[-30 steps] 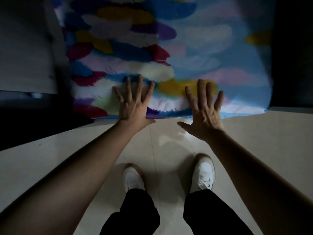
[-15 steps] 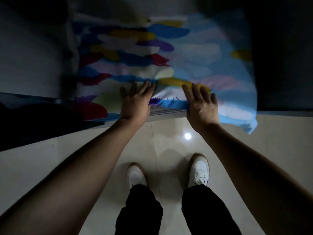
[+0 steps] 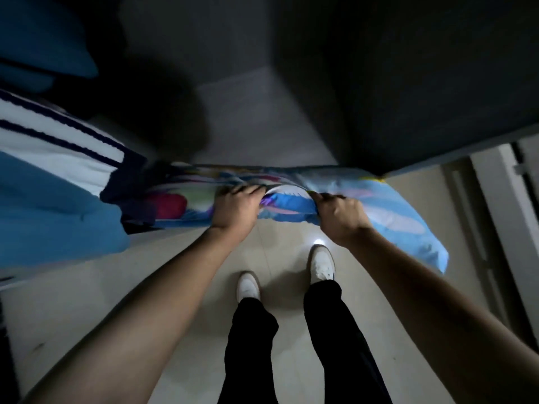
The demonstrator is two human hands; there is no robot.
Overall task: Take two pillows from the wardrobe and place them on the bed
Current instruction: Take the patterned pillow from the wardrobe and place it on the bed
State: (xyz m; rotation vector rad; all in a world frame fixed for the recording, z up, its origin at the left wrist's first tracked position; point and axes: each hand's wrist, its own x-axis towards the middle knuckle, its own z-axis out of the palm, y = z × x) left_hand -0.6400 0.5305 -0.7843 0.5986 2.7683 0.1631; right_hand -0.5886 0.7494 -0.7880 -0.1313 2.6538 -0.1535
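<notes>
Both hands are clamped on a feather-print pillow at the front edge of the wardrobe shelf.

Left hand and right hand are set apart from each other, each closed over bunched fabric along the near edge of the pillow. Its right end is seen hanging past the shelf edge over the tiled floor, while its left end is wedged beside folded blue and striped bedding. White shoes are planted below.
</notes>
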